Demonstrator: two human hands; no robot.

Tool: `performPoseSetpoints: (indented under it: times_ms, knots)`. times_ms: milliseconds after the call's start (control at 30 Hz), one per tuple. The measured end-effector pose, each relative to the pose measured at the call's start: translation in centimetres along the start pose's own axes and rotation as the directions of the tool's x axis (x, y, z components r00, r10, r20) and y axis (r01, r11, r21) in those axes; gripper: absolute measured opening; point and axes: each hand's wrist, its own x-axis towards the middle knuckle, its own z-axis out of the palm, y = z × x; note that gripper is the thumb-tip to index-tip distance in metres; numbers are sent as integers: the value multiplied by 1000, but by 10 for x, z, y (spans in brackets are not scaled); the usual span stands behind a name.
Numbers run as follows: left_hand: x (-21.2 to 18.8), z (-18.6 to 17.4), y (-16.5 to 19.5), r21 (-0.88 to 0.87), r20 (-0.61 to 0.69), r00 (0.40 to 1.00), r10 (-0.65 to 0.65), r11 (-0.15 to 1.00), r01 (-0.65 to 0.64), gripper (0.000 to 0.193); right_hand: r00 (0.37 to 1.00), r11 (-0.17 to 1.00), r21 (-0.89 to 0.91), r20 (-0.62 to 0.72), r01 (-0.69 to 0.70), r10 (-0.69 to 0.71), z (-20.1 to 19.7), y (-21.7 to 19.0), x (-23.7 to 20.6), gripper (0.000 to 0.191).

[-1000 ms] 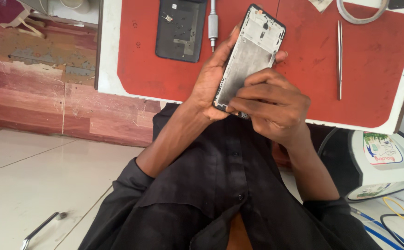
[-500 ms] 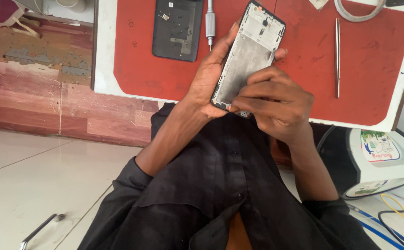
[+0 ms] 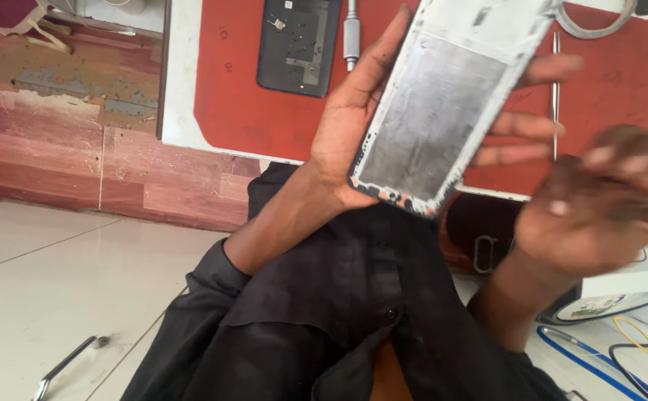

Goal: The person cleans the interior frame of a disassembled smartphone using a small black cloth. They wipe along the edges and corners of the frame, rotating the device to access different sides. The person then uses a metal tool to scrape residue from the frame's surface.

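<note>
The left hand [image 3: 354,126] holds a bare phone frame [image 3: 443,104] tilted above the red mat [image 3: 235,96]; the right hand [image 3: 599,215] is blurred beside it.

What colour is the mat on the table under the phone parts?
Red, with a white border: the mat shows best in the head view, behind the left hand holding the phone frame.

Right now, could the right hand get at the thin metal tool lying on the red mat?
Probably yes. The right hand is blurred, empty as far as I can tell, and close to the thin metal tool on the red mat. Only the left hand's fingertips, holding the grey phone frame, partly overlap it.
</note>
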Motion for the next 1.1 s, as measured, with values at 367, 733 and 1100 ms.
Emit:
performPoseSetpoints:
  times_ms: [367,733,1100]
  knots:
    - [4,22,-12,8,171,985,16,1000,-17,84,998,990,141,-64,-14,23,-60,-3,-2,43]
    - [-10,2,3,-18,133,989,58,998,-56,69,992,995,53,-88,-81,86,-12,-6,0,25]
    - [-12,-23,4,446,108,969,222,860,-247,64,984,796,-587,164,148,-62,71,-23,7,16]
